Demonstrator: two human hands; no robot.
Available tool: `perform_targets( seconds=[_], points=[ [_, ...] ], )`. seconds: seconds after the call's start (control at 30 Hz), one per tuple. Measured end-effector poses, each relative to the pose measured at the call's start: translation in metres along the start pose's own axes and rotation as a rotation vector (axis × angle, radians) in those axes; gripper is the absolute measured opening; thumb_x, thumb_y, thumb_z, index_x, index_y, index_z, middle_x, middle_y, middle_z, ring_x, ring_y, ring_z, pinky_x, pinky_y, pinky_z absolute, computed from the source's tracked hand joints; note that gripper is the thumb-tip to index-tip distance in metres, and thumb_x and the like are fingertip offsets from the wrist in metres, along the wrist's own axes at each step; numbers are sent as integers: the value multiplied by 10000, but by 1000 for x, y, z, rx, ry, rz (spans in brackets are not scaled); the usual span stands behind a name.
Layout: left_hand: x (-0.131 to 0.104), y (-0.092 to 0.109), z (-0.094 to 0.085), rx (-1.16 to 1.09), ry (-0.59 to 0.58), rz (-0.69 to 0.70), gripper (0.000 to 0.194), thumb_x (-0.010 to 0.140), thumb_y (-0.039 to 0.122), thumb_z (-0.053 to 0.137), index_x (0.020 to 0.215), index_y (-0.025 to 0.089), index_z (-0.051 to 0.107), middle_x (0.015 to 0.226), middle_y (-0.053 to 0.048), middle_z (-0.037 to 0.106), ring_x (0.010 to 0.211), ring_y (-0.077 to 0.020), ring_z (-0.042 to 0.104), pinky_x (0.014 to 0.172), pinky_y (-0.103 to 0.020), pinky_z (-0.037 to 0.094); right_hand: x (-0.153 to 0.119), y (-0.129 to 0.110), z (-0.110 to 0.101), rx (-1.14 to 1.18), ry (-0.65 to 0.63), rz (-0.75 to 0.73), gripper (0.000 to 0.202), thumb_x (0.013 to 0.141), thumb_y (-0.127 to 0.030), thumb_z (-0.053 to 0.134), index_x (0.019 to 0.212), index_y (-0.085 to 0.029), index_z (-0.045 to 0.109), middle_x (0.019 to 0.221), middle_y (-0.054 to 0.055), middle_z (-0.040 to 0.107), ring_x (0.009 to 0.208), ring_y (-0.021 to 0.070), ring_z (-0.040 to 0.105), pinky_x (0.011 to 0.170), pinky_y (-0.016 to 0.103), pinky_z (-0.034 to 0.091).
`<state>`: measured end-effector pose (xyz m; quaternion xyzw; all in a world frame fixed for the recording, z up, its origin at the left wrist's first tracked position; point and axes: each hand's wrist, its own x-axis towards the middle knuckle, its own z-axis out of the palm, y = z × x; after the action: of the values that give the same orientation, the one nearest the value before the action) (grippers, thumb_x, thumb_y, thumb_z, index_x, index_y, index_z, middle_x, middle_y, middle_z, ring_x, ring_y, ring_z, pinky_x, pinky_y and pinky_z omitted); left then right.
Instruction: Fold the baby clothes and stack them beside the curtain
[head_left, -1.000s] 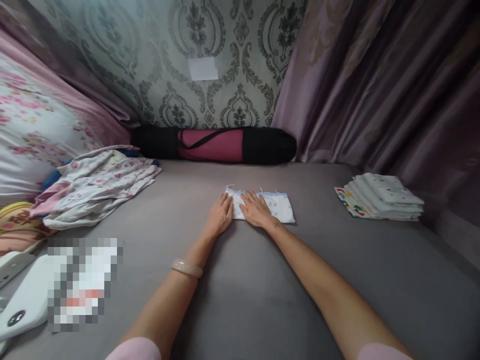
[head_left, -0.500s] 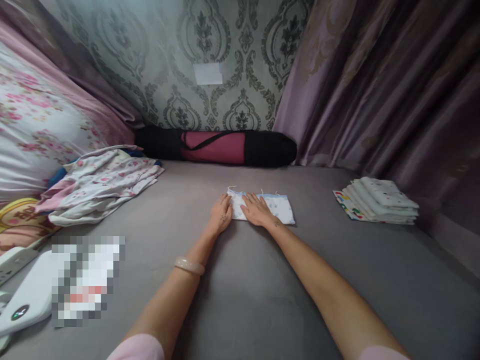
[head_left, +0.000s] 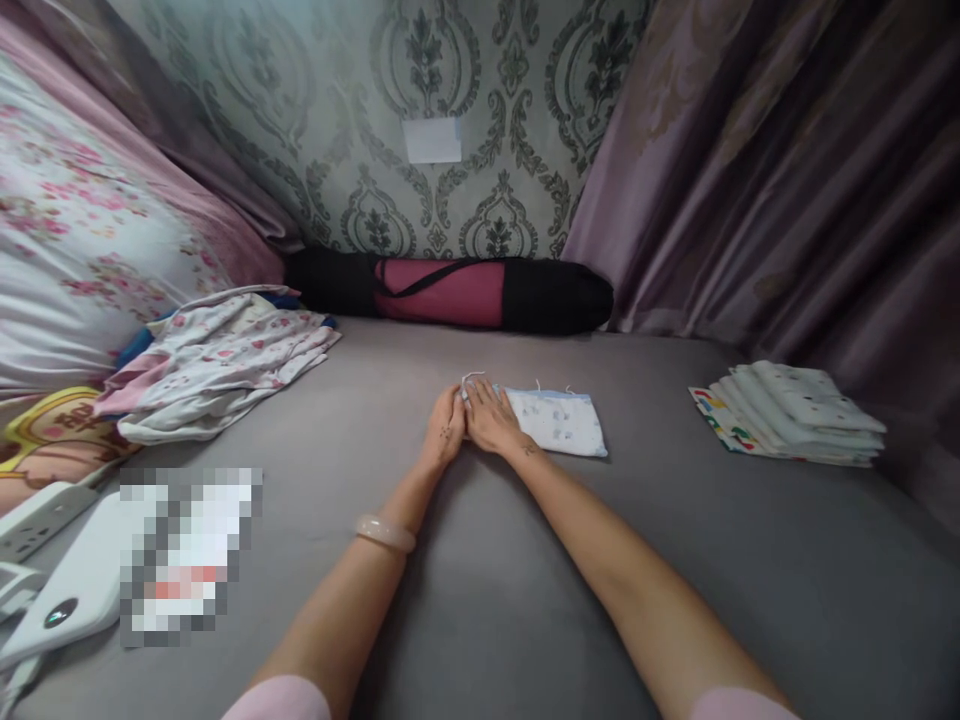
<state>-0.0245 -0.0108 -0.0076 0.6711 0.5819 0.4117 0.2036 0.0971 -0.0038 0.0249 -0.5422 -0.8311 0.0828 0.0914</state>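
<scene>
A small folded white cloth [head_left: 564, 418] with a blue edge, pale blue print and thin white ties lies flat on the grey sheet. It looks like a baby garment, though its kind is not certain. My right hand [head_left: 489, 415] rests flat over its left end, fingers stretched out. Right beside that, my left hand [head_left: 448, 422] stands along the cloth's left edge with its fingers extended; the two hands touch or nearly touch. Both hands hide the left end of the cloth. A pale bangle [head_left: 385, 532] circles my left forearm.
A stack of folded cloths [head_left: 802, 415] sits on the right. Crumpled printed clothes [head_left: 225, 355] lie at left, above a white power bank [head_left: 79, 580] and a power strip [head_left: 45, 520]. A black and maroon long bag [head_left: 450, 292] lies against the wall, between curtains [head_left: 720, 180].
My right hand has slid left across the cloth to meet my left hand, uncovering the cloth's middle. The camera view has shifted slightly left.
</scene>
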Motion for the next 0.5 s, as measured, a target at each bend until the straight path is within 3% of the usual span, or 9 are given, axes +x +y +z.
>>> perform_targets(
  seconds=[0.17,0.5],
  points=[
    [2,1,-1,-67,10,-36,453,970,342,254,1297,132,486,1341,-138,548,1277,-222,479,1122,-419,332,2,0,12,-35,-32,-3,618,991,-395,167,1509,-66,238,1580,132,186,1455,254,121,1165,455,84],
    [3,-9,4,-140,66,-43,390,955,303,328,1218,120,551,1273,-158,591,1226,-226,528,1092,-404,359,0,-2,8,18,-12,6,585,1002,-380,209,1499,-78,273,1573,132,214,1449,258,150,1163,451,100]
  ],
)
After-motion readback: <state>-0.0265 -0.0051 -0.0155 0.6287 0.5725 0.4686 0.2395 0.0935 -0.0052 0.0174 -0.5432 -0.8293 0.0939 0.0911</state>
